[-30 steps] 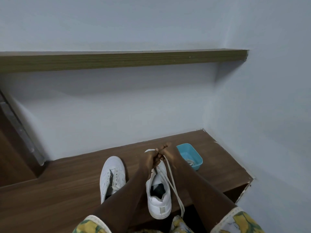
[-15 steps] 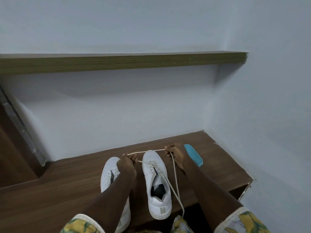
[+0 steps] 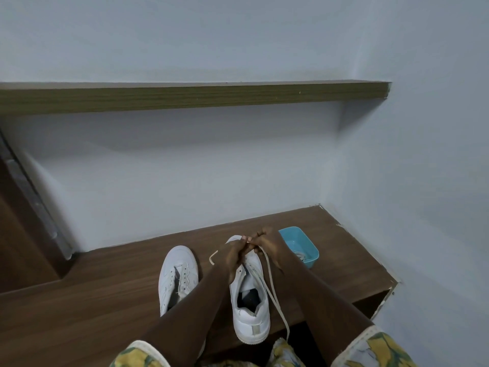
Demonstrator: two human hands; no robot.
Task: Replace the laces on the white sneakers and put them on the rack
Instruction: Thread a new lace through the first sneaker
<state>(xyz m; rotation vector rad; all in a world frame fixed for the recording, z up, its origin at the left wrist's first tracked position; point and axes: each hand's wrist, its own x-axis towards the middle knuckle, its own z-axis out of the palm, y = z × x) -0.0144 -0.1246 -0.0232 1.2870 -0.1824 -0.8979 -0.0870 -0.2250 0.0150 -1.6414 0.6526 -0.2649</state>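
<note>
two white sneakers stand on the brown tabletop, toes toward the wall. the right sneaker sits near a blue tray, and the left sneaker is just beside it, not touching. the left grip and right grip meet over the right sneaker's toe, fingers curled and touching, both pinching the cream lace. one strand runs from the grips along the shoe's right side and hangs past the tabletop's front edge. a short loop pokes out beside the left grip. a wooden shelf spans the wall above.
</note>
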